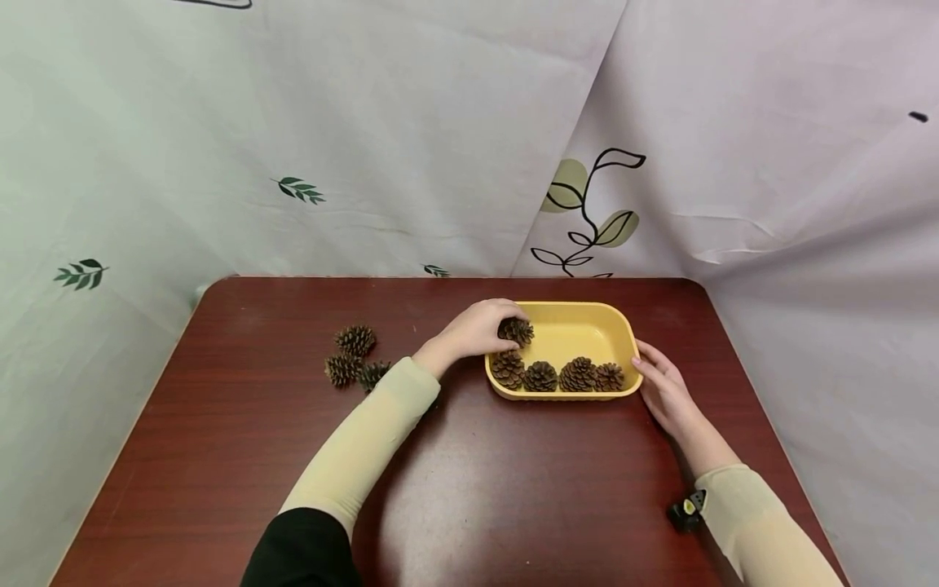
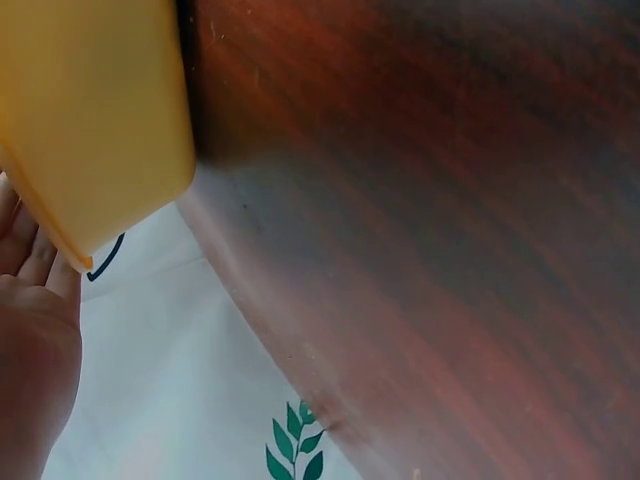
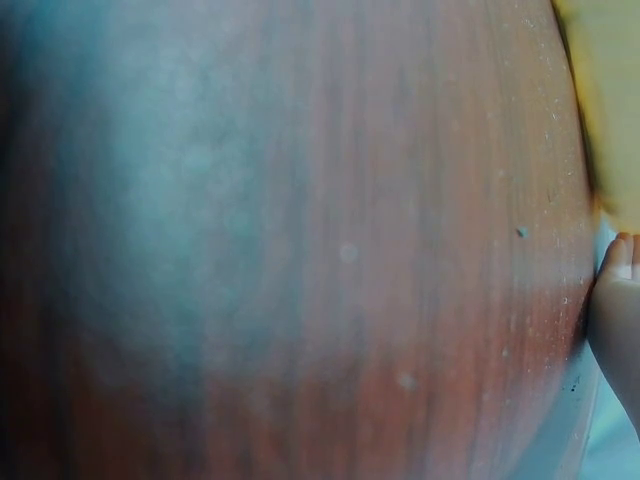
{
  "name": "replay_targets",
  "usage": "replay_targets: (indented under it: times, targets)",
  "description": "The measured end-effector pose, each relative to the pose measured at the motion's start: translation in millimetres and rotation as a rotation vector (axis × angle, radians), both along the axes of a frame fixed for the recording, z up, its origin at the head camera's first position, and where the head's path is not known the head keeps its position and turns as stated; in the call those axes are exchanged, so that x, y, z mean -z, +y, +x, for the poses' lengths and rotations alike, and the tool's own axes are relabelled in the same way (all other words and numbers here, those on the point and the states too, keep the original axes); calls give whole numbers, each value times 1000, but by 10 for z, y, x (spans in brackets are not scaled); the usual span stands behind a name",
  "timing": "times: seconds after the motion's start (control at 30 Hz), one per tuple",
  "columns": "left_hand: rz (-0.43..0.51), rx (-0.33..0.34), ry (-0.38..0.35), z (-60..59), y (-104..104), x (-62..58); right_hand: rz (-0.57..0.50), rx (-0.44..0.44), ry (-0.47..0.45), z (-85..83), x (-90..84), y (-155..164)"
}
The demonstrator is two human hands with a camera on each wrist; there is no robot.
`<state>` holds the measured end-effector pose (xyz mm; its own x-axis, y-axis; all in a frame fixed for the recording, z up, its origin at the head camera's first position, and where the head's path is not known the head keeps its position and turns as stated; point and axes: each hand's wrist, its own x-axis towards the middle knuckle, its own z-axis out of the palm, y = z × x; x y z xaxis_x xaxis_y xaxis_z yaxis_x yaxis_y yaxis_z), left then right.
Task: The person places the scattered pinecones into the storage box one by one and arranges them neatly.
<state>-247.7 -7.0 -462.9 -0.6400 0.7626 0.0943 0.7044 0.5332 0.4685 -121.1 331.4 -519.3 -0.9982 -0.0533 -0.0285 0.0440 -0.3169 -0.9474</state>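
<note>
A yellow tray (image 1: 596, 319) sits at the back middle of the dark red table (image 1: 469, 481). Several pine cones (image 1: 578, 375) lie in a row along its near wall. My left hand (image 1: 480, 328) reaches over the tray's left rim and grips one more pine cone (image 1: 517, 330) just inside it. My right hand (image 1: 659, 383) rests with straight fingers against the tray's right end. The left wrist view catches the tray's yellow outer wall (image 2: 90, 110) and the edge of that palm (image 2: 30, 340). In the right wrist view only a fingertip (image 3: 618, 300) shows beside blurred tabletop.
Three loose pine cones (image 1: 352, 357) lie on the table left of the tray. A small black and yellow object (image 1: 684, 512) sits by my right sleeve. White cloth printed with leaves (image 1: 301, 189) hangs behind and at both sides of the table.
</note>
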Motion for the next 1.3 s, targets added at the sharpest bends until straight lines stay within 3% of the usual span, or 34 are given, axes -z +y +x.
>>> replay_targets:
  times: [0.33, 0.77, 1.3]
  targets:
    - [-105, 43, 47, -33, 21, -61, -16, 12, 1, 15, 15, -3]
    - [-161, 125, 70, -51, 35, -75, 2, 15, -13, 24, 5, -10]
    - [-194, 133, 118, -9, -28, -139, -10, 2, 20, 1, 14, -11]
